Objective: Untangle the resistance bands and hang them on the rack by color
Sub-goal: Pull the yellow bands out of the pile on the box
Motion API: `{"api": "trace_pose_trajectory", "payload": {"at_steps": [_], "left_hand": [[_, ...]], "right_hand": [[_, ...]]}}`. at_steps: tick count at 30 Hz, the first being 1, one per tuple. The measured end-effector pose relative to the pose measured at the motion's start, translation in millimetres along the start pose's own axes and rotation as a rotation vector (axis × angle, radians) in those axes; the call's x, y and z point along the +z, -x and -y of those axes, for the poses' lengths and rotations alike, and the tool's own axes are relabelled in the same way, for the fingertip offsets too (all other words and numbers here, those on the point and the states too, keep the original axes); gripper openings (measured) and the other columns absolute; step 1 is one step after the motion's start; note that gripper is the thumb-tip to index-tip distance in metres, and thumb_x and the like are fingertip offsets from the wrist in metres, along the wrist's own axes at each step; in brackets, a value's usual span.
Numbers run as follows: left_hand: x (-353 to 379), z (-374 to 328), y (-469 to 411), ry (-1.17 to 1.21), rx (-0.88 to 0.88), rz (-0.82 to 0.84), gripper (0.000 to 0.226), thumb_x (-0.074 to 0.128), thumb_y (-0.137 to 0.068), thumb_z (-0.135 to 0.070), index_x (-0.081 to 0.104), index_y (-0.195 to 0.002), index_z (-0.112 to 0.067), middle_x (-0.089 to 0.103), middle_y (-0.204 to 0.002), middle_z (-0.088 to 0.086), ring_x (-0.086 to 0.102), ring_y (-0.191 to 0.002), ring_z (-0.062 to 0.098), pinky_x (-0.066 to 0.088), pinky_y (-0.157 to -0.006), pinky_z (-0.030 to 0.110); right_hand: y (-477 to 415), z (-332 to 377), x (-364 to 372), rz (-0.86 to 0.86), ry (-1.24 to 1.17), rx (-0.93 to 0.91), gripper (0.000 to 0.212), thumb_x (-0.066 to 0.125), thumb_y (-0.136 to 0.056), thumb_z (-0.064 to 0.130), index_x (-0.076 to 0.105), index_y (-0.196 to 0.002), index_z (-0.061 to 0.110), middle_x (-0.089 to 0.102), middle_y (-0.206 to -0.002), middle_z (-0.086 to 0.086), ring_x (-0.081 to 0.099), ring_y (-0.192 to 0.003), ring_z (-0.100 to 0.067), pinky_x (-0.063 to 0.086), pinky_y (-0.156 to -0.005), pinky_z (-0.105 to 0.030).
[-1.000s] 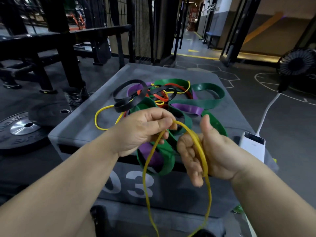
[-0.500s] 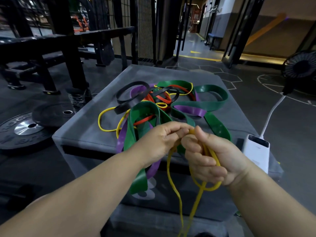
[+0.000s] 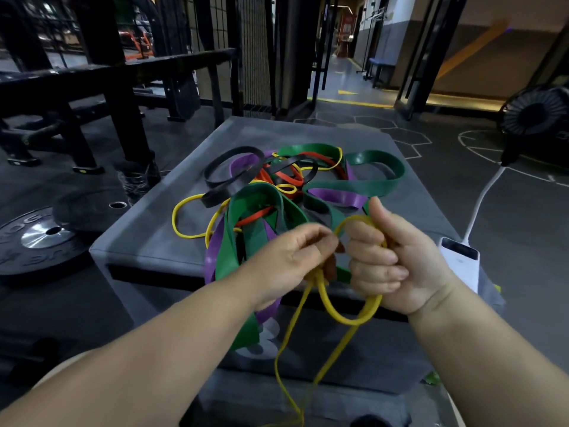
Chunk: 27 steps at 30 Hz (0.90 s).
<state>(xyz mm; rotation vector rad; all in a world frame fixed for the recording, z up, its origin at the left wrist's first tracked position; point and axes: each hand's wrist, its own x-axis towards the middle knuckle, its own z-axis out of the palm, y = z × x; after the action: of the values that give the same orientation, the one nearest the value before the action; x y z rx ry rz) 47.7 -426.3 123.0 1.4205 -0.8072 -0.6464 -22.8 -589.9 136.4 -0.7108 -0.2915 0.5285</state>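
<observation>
Gripping one thin yellow band (image 3: 341, 317): left hand (image 3: 295, 260), right hand (image 3: 391, 260).

The right hand (image 3: 394, 260), open a second ago, has curled its fingers (image 3: 372, 257) round the yellow band (image 3: 348, 320). The left hand (image 3: 289, 260) now pinches it alongside, apparently leaving a new loop hanging below.

Where the yellow band slips out of sight

The yellow band (image 3: 345, 318) disappears inside the curled fingers of the left hand (image 3: 295, 260) and the right hand (image 3: 391, 260) — how it crosses within either fist cannot be told — and its hanging tail runs off the bottom edge. The white numeral (image 3: 271, 331) on the front of the box (image 3: 147, 248) is mostly covered by a drooping green band (image 3: 229, 251) and purple band (image 3: 211, 257). The left edge cuts the weight plate (image 3: 37, 241), the right edge the fan (image 3: 535, 115); the power bank (image 3: 460, 260) sits partly behind the right wrist.
</observation>
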Motion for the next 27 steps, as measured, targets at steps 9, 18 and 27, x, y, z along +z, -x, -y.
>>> {"api": "trace_pose_trajectory", "payload": {"at_steps": [9, 18, 27], "left_hand": [[-2.3, 5.0, -8.5, 0.074, 0.148, -0.214, 0.016, 0.052, -0.092, -0.028, 0.06, -0.078, -0.027, 0.052, -0.068, -0.009, 0.047, -0.068, 0.007, 0.04, -0.069, 0.026], [4.5, 14.6, -4.8, 0.036, -0.06, -0.005, 0.02, 0.051, -0.092, -0.029, 0.058, -0.08, -0.014, 0.056, -0.062, -0.005, 0.05, -0.059, 0.008, 0.042, -0.055, 0.014], [2.4, 22.3, -5.6, 0.178, -0.198, 0.098, 0.025, 0.055, -0.085, -0.04, 0.056, -0.087, -0.015, 0.056, -0.06, -0.002, 0.048, -0.056, 0.013, 0.044, -0.055, 0.021]], "right_hand": [[5.6, -5.0, -8.0, -0.067, 0.071, 0.157, 0.049, 0.058, -0.091, 0.052, 0.066, -0.089, 0.003, 0.055, -0.07, -0.004, 0.029, -0.041, -0.004, 0.035, -0.035, -0.01], [9.2, 12.4, -1.0, 0.006, -0.03, -0.092, 0.045, 0.041, -0.102, 0.038, 0.056, -0.074, 0.007, 0.035, -0.065, 0.001, 0.034, -0.052, -0.011, 0.03, -0.047, -0.02], [26.1, 30.5, 2.1, 0.042, -0.124, -0.221, 0.038, 0.04, -0.102, 0.037, 0.054, -0.079, 0.009, 0.025, -0.054, 0.008, 0.018, -0.038, -0.004, 0.019, -0.038, -0.018]]}}
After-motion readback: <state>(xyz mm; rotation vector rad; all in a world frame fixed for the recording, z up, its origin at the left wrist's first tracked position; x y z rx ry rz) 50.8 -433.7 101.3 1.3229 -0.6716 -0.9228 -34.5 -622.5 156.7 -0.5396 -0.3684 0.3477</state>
